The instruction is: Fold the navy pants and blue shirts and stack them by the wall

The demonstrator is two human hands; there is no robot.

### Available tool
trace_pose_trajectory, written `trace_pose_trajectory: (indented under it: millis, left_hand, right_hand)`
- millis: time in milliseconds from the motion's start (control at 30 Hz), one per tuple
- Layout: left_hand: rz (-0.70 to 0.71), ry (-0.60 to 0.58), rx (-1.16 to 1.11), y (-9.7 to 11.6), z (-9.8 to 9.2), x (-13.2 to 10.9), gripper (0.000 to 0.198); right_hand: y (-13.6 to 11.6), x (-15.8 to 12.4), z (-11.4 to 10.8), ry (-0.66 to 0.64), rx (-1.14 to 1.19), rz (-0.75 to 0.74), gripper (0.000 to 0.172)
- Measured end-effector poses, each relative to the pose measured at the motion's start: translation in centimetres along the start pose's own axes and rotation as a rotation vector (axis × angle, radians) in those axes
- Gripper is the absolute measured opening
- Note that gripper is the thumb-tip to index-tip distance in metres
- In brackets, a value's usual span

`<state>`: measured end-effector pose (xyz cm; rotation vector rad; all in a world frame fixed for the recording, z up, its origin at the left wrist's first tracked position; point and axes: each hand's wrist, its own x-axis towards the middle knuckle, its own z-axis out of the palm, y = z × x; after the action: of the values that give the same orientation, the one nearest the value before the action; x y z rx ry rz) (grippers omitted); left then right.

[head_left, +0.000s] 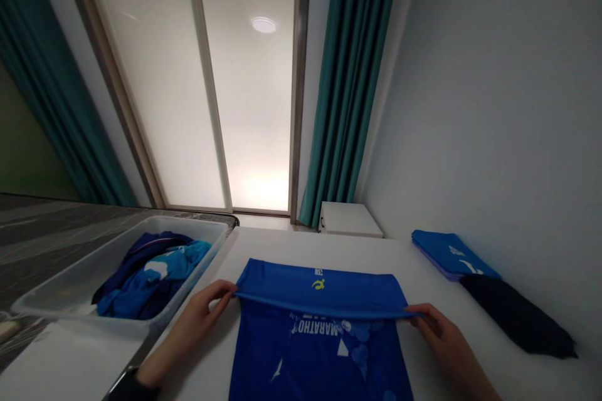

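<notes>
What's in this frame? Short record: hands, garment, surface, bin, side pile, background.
left hand: pinching one end of the folded-over edge of the blue shirt
right hand: pinching the opposite end
shirt state: far part folded over, lettering upside down in view
surface: white table
bin: translucent bin at left, holding loose blue clothes
side pile: folded blue garment, black garment against it, right
background: frosted door, teal curtains, white cabinet
</notes>
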<state>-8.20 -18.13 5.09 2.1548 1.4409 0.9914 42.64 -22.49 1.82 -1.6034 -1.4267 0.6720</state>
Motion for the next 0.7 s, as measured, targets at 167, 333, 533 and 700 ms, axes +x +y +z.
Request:
trace_pose_trajectory:
  millis: [167,333,533,700]
  left_hand:
    - [0.046,-0.063,0.032,-0.6,0.8,-1.1,0.022]
    - [0.109,-0.103,0.063,-0.9,0.9,-1.5,0.016]
    - [0.153,-0.144,0.127,-0.3,0.6,-1.5,0.019]
    - [0.177,-0.153,0.139,-1.1,0.5,-1.5,0.017]
  right_hand:
    - [2.7,-0.8,0.5,0.067,-0.173,-0.096,0.029]
    - [4.0,-1.2,1.2,0.056,-0.321,-0.253,0.017]
    - [4.7,-1.0,1.4,0.083,-0.441,-0.297,0.014]
    - [4.3,-1.3,1.2,0.111,-0.466,-0.301,0.015]
